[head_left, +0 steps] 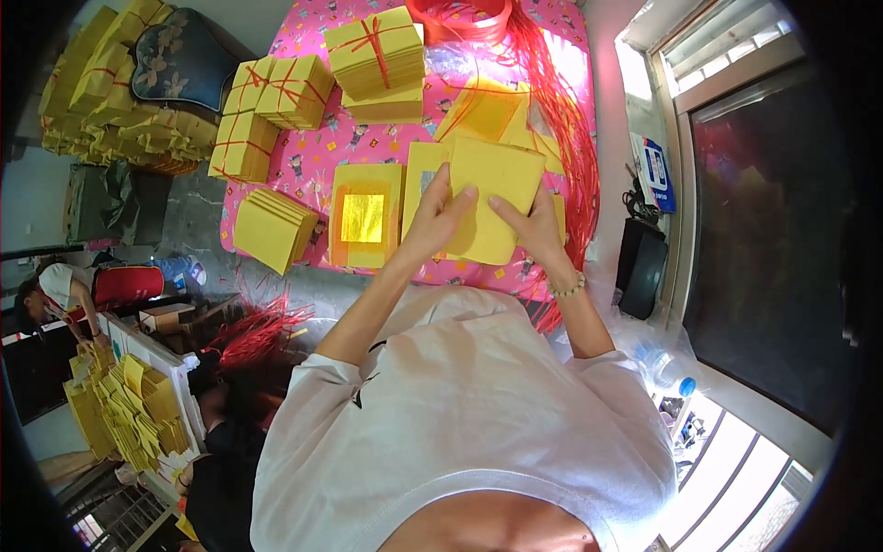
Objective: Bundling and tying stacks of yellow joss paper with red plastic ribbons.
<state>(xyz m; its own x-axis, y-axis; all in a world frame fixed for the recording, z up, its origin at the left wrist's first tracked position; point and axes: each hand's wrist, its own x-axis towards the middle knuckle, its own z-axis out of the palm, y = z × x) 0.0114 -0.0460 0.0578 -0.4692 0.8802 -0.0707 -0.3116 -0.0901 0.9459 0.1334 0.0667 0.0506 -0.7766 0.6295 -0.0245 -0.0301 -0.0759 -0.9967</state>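
Both hands grip a thick stack of yellow paper (501, 175) over the front part of the table. My left hand (430, 219) clasps its left side, thumb across the top sheet. My right hand (538, 230) holds the lower right edge, thumb also on top; a beaded bracelet circles that wrist. Directly left lies a yellow stack with a gold foil square (363, 218) on its top sheet. More yellow paper sits partly hidden under the held stack. Farther left rests a fanned yellow stack (273, 230). Behind are orange-faced sheets (486, 112).
Bundles tied with red string (372, 57) stand at the table's back left. Red strings (575, 138) hang along the right edge from a red basin (464, 20). A pink patterned cloth (303, 161) covers the table. At lower left, people work beside yellow paper piles (129, 409).
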